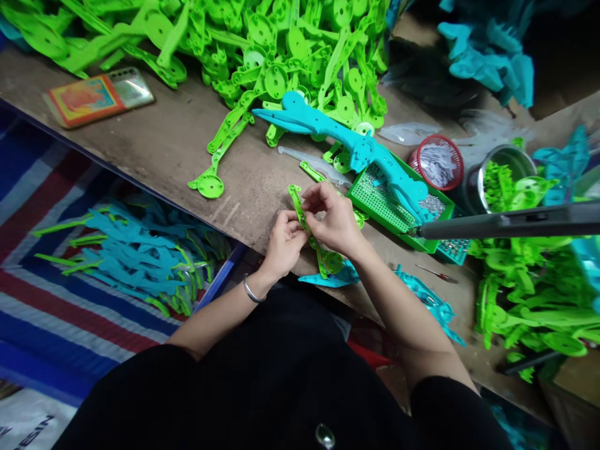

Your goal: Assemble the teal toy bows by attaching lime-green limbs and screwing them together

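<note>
At the table's front edge, my left hand (284, 245) pinches a long bright green plastic piece (296, 203) with small holes in it. My right hand (336, 220) is closed at the same piece, its thumb and fingertips bent against it. Whether a smaller part sits between those fingertips is hidden. Just below the hands lies another green piece with a round disc (333, 263), partly over a turquoise plastic part (344, 275). Another narrow green strip (312, 170) lies just beyond my right hand.
A large heap of green parts (276, 44) covers the back. A turquoise shell (323, 122) leans across a green basket (370, 197) of metal bits. A dark power screwdriver (506, 222) juts in from the right. A phone (100, 97) lies left; finished-looking turquoise pieces (140, 244) lie below.
</note>
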`<state>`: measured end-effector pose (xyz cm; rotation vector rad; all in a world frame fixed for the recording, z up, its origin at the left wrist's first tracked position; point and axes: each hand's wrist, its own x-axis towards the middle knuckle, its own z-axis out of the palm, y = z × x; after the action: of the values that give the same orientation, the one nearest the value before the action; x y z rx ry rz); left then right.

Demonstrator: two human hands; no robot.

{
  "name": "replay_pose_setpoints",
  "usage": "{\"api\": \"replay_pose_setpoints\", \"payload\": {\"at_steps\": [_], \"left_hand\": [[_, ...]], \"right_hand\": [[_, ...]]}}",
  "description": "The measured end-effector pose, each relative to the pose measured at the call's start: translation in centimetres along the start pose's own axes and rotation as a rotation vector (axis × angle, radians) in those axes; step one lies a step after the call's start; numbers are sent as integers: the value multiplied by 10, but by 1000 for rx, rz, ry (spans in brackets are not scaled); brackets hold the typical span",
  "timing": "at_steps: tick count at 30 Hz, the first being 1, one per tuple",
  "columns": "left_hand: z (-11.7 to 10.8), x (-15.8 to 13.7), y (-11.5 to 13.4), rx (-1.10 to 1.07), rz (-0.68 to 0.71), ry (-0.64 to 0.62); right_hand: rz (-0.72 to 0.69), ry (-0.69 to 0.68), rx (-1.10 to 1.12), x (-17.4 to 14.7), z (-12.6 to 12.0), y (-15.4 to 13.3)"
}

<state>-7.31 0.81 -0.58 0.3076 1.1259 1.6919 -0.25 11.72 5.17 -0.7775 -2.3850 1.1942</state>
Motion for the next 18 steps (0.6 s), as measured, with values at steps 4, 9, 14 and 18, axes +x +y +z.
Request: {"api": "replay_pose_setpoints", "payload": {"at_steps": [4, 9, 14, 18], "left_hand": [[0, 0, 0, 1, 1, -1], [0, 0, -1, 17, 3, -1], [0, 0, -1, 26, 26, 0], [0, -1, 0, 29, 35, 4]], "right_hand": [[18, 15, 12, 0, 1, 0], [31, 22, -108, 0, 6, -2], [-52, -2, -282, -7, 4, -7], [-65, 1, -312, -11, 1, -5]]}}
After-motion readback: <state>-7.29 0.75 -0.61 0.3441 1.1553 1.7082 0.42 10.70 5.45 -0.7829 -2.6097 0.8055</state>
